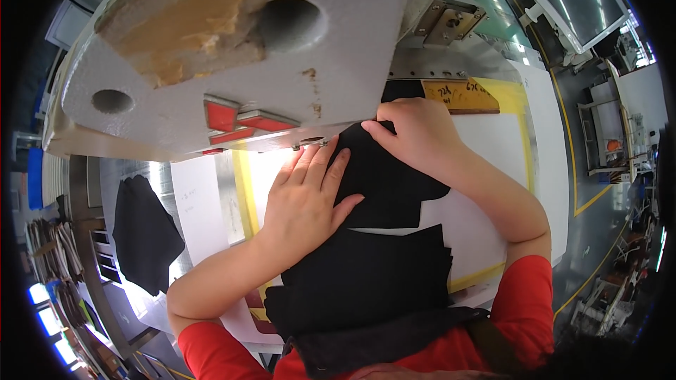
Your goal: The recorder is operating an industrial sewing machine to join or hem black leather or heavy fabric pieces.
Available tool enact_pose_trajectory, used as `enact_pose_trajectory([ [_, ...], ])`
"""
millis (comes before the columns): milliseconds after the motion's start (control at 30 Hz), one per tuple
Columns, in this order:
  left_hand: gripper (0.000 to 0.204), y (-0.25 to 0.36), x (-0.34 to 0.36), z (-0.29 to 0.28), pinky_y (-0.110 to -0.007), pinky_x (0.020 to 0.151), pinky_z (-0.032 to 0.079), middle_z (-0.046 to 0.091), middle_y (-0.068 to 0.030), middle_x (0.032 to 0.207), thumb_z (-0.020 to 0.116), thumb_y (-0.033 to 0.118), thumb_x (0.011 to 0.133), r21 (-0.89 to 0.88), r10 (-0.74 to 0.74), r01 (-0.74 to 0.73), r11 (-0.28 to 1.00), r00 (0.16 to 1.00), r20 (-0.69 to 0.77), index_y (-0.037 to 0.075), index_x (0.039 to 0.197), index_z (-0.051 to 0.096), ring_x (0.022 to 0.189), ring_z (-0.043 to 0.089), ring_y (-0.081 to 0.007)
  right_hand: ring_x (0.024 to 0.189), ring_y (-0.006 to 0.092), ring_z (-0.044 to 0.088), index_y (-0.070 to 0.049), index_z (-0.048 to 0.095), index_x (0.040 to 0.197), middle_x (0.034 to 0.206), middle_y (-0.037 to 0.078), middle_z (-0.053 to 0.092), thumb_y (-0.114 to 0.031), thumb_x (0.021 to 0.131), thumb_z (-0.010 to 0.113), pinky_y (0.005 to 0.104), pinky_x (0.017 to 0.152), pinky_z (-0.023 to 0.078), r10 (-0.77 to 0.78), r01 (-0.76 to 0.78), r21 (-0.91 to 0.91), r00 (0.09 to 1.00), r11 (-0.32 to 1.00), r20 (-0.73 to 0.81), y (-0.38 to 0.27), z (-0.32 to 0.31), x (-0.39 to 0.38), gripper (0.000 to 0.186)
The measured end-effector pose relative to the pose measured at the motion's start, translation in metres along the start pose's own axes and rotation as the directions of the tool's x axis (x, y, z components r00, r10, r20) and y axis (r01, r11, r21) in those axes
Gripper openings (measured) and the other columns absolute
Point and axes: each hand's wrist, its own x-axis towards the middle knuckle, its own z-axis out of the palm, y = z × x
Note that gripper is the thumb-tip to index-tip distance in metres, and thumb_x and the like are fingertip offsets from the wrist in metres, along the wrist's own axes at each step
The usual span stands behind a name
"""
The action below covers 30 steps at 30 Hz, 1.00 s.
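Observation:
A black fabric piece (384,200) lies under the front edge of a large white machine head (345,91). My left hand (303,193) rests flat on its left side, fingers stretched out and thumb apart, with the fingertips close to the machine's lower edge. At the far right part of the piece, my right hand (419,134) has its fingers curled and its thumb near them, gripping the cloth. The machine head hides part of the far end of the fabric. More black fabric pieces (362,274) lie nearer to me, against my body.
Another black fabric piece (146,236) lies on the metal surface at the left. A yellow-brown plate (461,96) with handwriting sits beyond my right hand. Yellow tape (524,127) edges the white work surface (486,204). A monitor (583,1) stands at the far right.

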Motion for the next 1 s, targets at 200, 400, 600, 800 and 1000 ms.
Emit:
enact_pose_trajectory([
  [200, 0.061, -0.002, 0.001, 0.005, -0.045, 0.104, 0.038, 0.046, -0.0153, 0.143, 0.072, 0.035, 0.08, 0.006, 0.002, -0.002, 1.0, 1.0, -0.012, 0.004, 0.129, 0.055, 0.129, 0.047, -0.0332, 0.059, 0.0306, 0.06, -0.006, 0.063, 0.07, 0.063, 0.01, 0.059, -0.034, 0.086, 0.066, 0.0415, 0.053, 0.045, -0.043, 0.041, -0.043, 0.998, 0.998, -0.043, 0.001, 0.006, -0.002, 0.033],
  [400, 0.063, -0.008, 0.005, 0.005, -0.042, 0.097, 0.042, 0.054, -0.0143, 0.13, 0.071, 0.039, 0.079, 0.067, 0.086, -0.081, 0.994, 0.993, -0.085, 0.003, 0.128, 0.055, 0.115, 0.053, -0.0295, 0.059, 0.0301, 0.06, -0.006, 0.062, 0.068, 0.062, 0.009, 0.059, -0.034, 0.087, 0.065, 0.0412, 0.053, 0.045, -0.095, 0.089, -0.095, 0.994, 0.991, -0.056, 0.001, 0.005, -0.001, 0.034],
  [600, 0.062, -0.009, 0.005, 0.003, -0.044, 0.099, 0.039, 0.047, -0.0127, 0.141, 0.072, 0.033, 0.077, -0.002, 0.037, -0.037, 0.999, 0.999, -0.002, 0.004, 0.129, 0.053, 0.126, 0.048, -0.0324, 0.059, 0.0297, 0.06, -0.006, 0.061, 0.065, 0.062, 0.009, 0.059, -0.034, 0.087, 0.064, 0.0413, 0.053, 0.046, -0.106, 0.101, -0.116, 0.993, 0.988, -0.043, -0.002, 0.005, 0.001, 0.036],
  [800, 0.059, -0.01, 0.01, 0.002, -0.043, 0.099, 0.039, 0.047, -0.0122, 0.142, 0.07, 0.029, 0.078, -0.015, 0.083, -0.083, 0.996, 0.996, 0.016, 0.003, 0.128, 0.054, 0.127, 0.047, -0.0302, 0.059, 0.029, 0.061, -0.006, 0.061, 0.065, 0.063, 0.009, 0.06, -0.036, 0.088, 0.064, 0.0411, 0.054, 0.047, -0.114, 0.111, -0.149, 0.993, 0.983, -0.014, -0.004, 0.005, 0.003, 0.038],
  [1000, 0.06, -0.008, 0.011, 0.003, -0.04, 0.093, 0.045, 0.048, -0.0109, 0.141, 0.069, 0.034, 0.078, 0.064, 0.093, -0.093, 0.994, 0.996, -0.01, 0.005, 0.129, 0.056, 0.104, 0.057, -0.0295, 0.062, 0.0269, 0.062, -0.007, 0.06, 0.067, 0.066, 0.008, 0.06, -0.043, 0.084, 0.067, 0.0384, 0.054, 0.046, -0.036, 0.013, -0.212, 0.994, 0.977, -0.102, 0.018, -0.003, -0.008, 0.041],
])
